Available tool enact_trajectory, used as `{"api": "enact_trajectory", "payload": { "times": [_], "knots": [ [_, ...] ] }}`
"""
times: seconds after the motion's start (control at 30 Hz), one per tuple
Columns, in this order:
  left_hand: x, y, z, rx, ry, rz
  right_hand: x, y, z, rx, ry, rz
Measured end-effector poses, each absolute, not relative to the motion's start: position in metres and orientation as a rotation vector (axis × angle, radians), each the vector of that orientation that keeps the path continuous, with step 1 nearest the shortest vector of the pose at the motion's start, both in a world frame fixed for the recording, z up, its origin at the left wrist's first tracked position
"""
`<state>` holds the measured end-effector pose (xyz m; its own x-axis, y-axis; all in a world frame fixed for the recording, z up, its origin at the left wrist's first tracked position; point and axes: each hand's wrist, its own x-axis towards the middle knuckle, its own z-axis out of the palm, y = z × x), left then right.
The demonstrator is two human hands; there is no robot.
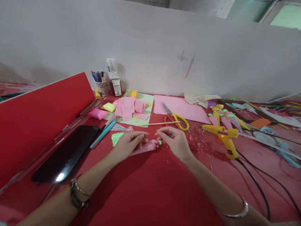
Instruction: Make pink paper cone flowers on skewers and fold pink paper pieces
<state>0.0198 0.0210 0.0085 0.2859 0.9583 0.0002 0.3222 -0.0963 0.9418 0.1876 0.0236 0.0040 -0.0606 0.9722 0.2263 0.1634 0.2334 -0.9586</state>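
Observation:
My left hand (129, 142) is bent over a strip of pink paper (142, 149) on the red tabletop, its thumb and index finger close together. Whatever may sit between them is too small to make out. The paper's right end is gathered into folds beside a small bright green ball (160, 142). Just to the right, my right hand (175, 141) is raised with thumb and fingertips pinched together; anything in that pinch is hidden. Behind the hands lie a thin wooden stick (157, 124) and scissors (181, 121) with yellow and red handles.
To the right lies a yellow hot glue gun (222, 135) with a lit orange light and black cord. Finished-looking small paper cones (225, 117) are heaped behind it. Cut pink strips (128, 108) lie at the back. A phone (68, 150) and teal pen (102, 135) lie left.

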Motion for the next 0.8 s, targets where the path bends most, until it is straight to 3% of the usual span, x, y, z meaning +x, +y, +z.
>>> {"api": "enact_trajectory", "payload": {
  "times": [0.23, 0.8],
  "knots": [
    [0.016, 0.023, -0.001, 1.882, 1.162, 0.814, 0.191, 0.024, 0.002, -1.212, -1.882, 0.614],
    [0.015, 0.024, -0.008, 2.131, 1.180, 0.777, 0.191, 0.025, -0.001, -1.277, -1.936, 0.698]
  ]
}}
